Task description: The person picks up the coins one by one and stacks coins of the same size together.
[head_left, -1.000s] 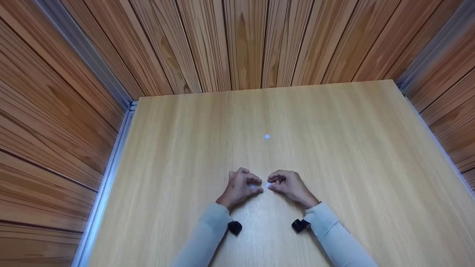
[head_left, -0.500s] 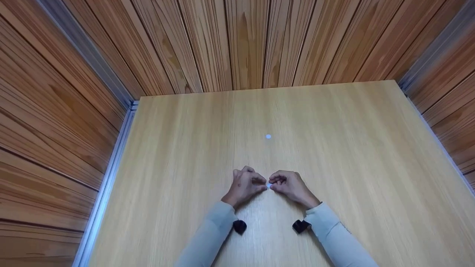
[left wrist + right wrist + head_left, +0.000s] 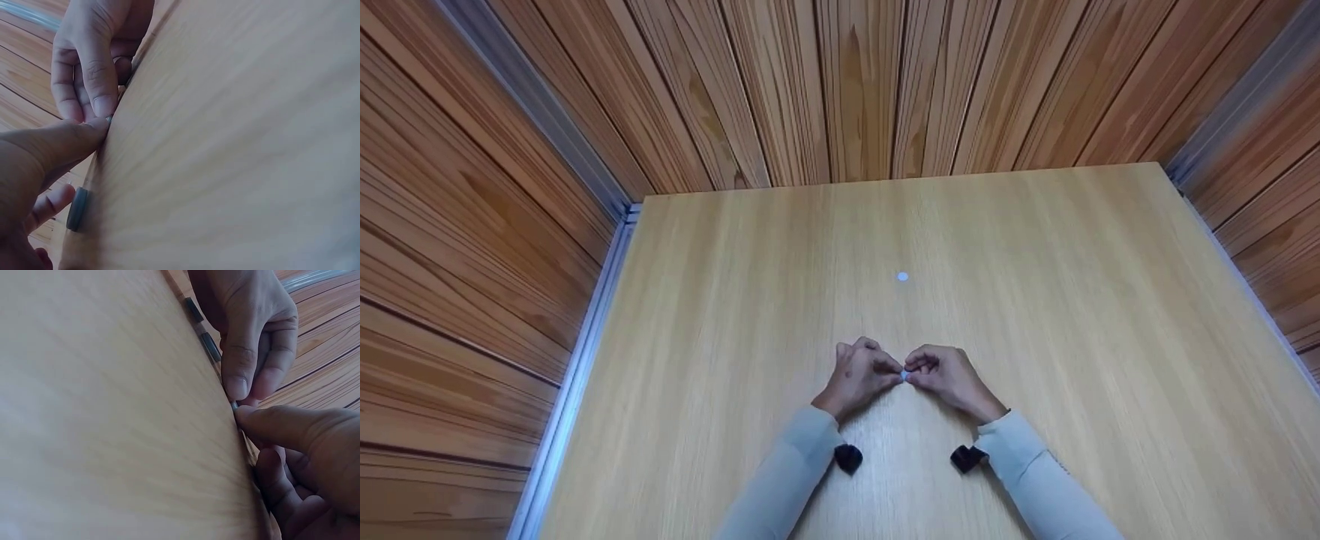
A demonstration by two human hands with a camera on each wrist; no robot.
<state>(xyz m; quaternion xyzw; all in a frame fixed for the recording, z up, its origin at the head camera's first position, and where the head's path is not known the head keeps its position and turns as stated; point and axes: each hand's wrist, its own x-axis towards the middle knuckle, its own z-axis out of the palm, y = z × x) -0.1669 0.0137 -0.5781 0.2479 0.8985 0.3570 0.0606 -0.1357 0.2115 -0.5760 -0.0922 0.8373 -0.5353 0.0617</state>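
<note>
My left hand [image 3: 855,377] and right hand [image 3: 949,379] meet fingertip to fingertip, low over the wooden table [image 3: 735,300]. Between the tips a small pale-blue disc [image 3: 904,376] shows, mostly covered. Thumb and forefinger of each hand pinch at it from opposite sides. In the right wrist view only a sliver of the disc [image 3: 234,405] peeks out beside the thumbs. A dark, thick round piece [image 3: 77,209] lies on the table by the left hand's lower fingers in the left wrist view.
Farther back on the table lies a small white disc [image 3: 902,276]. Two short dark pieces [image 3: 211,347] show beside the left hand in the right wrist view. Plank walls [image 3: 855,90] and a metal rail [image 3: 577,375] bound the table.
My left hand has moved right, closing the gap to the right fingertips at the small disc. The right hand has stayed in almost the same place.
</note>
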